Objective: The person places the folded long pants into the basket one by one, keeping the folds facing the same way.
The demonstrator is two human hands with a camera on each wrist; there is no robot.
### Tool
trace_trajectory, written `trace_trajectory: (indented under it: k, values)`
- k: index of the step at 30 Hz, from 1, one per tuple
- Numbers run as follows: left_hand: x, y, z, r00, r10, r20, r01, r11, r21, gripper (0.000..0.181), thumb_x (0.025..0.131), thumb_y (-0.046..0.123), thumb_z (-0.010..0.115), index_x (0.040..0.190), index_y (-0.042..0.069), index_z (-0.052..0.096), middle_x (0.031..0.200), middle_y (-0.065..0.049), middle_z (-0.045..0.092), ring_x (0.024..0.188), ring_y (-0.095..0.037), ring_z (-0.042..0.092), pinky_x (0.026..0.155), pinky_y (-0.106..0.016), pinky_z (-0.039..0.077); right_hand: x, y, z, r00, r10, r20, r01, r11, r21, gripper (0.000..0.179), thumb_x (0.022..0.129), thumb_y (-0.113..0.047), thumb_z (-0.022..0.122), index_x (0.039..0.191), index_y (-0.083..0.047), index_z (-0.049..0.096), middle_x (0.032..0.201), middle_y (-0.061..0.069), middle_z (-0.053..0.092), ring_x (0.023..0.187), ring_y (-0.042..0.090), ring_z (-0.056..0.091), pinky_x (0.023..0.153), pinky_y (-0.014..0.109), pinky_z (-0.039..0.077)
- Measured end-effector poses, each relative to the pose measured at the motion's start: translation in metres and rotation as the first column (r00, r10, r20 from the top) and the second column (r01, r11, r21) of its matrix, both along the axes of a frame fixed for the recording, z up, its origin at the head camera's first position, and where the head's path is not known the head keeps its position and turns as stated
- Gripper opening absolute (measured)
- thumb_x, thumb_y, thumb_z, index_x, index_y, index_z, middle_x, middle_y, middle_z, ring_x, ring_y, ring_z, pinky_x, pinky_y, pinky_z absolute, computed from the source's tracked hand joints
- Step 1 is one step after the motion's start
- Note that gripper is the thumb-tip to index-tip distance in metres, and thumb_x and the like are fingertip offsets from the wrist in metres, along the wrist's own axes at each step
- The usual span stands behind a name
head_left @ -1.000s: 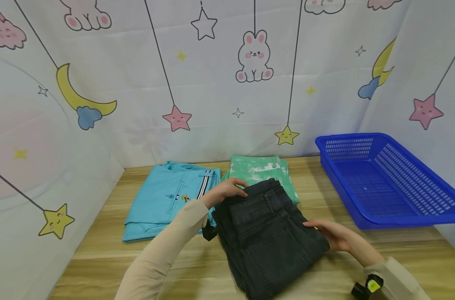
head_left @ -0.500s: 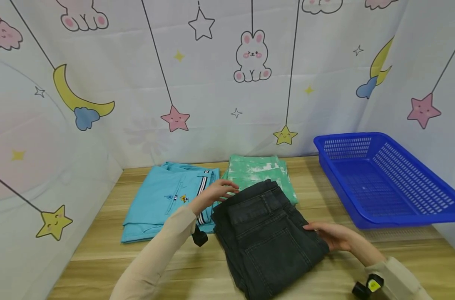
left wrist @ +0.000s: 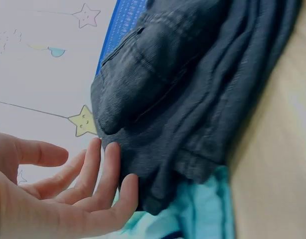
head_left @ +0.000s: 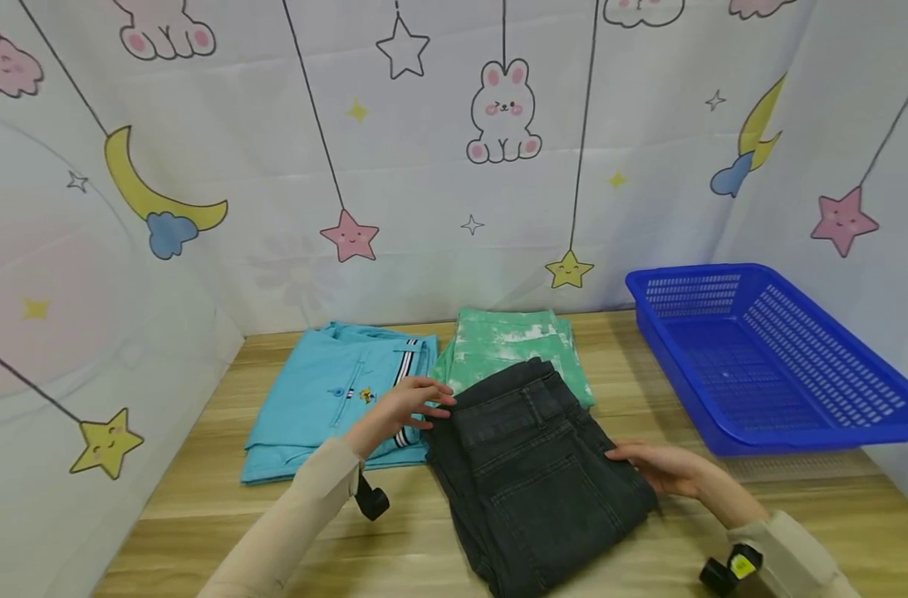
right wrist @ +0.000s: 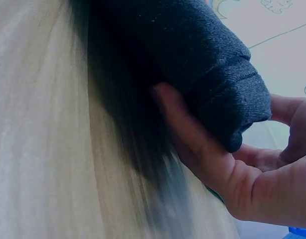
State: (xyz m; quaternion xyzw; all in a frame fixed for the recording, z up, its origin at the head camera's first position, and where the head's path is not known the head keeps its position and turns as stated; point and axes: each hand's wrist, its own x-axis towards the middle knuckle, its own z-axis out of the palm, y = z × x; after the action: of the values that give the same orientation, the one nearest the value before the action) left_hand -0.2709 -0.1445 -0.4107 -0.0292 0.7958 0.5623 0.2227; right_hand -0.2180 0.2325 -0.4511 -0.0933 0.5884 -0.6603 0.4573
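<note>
Folded black jeans (head_left: 539, 473) lie at a slant near the front of the table, back pocket and waistband facing up. At their right edge my right hand (head_left: 666, 472) grips the fold, thumb on top and fingers underneath, as the right wrist view shows with the hand (right wrist: 252, 174) around the jeans (right wrist: 213, 64). My left hand (head_left: 409, 403) is at the upper left corner of the jeans, fingers spread and relaxed. In the left wrist view the fingertips of that hand (left wrist: 78, 199) are right at the dark cloth (left wrist: 158, 99), with nothing between thumb and fingers.
Folded light-blue trousers (head_left: 311, 407) lie at the left, partly behind my left hand. Behind the jeans sits a folded green-and-white garment (head_left: 513, 340), partly covered by them. A blue plastic basket (head_left: 693, 407) stands at the right. A printed curtain (head_left: 424, 166) backs the wooden table (head_left: 394, 548).
My left hand has let go of the waistband's top edge and moved left and down to the corner. The right hand and the jeans have stayed nearly still.
</note>
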Motion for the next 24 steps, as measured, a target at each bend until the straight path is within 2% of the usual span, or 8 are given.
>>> trace_trajectory:
  k: [2,7,13,17,19,24]
  values:
    - [0.005,-0.004,-0.002,0.999,-0.008,0.035,0.009,1.000,-0.004,0.028,0.094,0.020,0.043,0.114,0.006,0.057,0.111,-0.011,0.063,0.093,-0.021,0.063,0.076,-0.039,0.050,-0.001,0.000,-0.001,1.000,0.003,-0.003,-0.003,1.000,-0.003,0.064,0.096,-0.022,0.037,0.141,0.006,0.000,0.115,-0.001,0.056,0.105,0.017,0.058,0.089,0.038,0.047]
    - [0.020,-0.016,-0.005,0.993,-0.045,0.112,0.044,0.999,0.016,0.030,0.094,0.020,0.042,0.114,0.001,0.055,0.109,-0.015,0.062,0.087,-0.022,0.065,0.073,-0.041,0.051,-0.005,0.000,-0.002,1.000,0.001,-0.017,-0.001,1.000,0.019,0.055,0.095,-0.021,0.038,0.140,0.004,0.018,0.112,-0.001,0.058,0.102,0.017,0.059,0.086,0.037,0.049]
    - [0.040,-0.024,-0.005,0.976,-0.062,0.211,0.047,0.996,0.072,0.030,0.093,0.015,0.041,0.113,-0.006,0.051,0.114,-0.024,0.057,0.091,-0.035,0.063,0.072,-0.047,0.052,-0.007,0.001,0.001,0.999,-0.019,-0.039,0.022,0.997,0.074,0.053,0.094,-0.024,0.040,0.136,0.004,0.024,0.108,-0.002,0.058,0.098,0.015,0.060,0.083,0.036,0.050]
    - [0.051,-0.022,-0.003,0.966,-0.048,0.254,0.019,0.993,0.115,0.034,0.093,0.013,0.040,0.118,-0.010,0.041,0.120,-0.031,0.048,0.097,-0.043,0.058,0.072,-0.049,0.051,-0.009,0.001,0.003,0.998,-0.018,-0.053,0.023,0.995,0.098,0.037,0.093,-0.025,0.041,0.123,-0.002,0.038,0.102,-0.002,0.060,0.092,0.012,0.061,0.079,0.031,0.051]
    - [0.056,-0.020,-0.002,0.962,-0.040,0.269,0.003,0.991,0.135,0.040,0.093,0.012,0.039,0.125,-0.011,0.031,0.121,-0.035,0.044,0.099,-0.046,0.056,0.073,-0.050,0.051,-0.011,0.002,0.003,0.998,-0.021,-0.058,0.026,0.995,0.095,0.039,0.093,-0.025,0.041,0.125,-0.002,0.036,0.102,-0.003,0.060,0.091,0.011,0.061,0.078,0.030,0.051]
    - [0.067,-0.012,-0.001,0.947,-0.050,0.317,-0.001,0.987,0.158,0.049,0.093,0.012,0.037,0.132,-0.014,0.021,0.126,-0.041,0.035,0.105,-0.047,0.052,0.077,-0.051,0.049,-0.012,0.003,0.001,0.998,-0.033,-0.049,0.037,0.995,0.093,0.052,0.094,-0.026,0.040,0.134,0.002,0.022,0.103,-0.004,0.060,0.092,0.011,0.061,0.077,0.029,0.051]
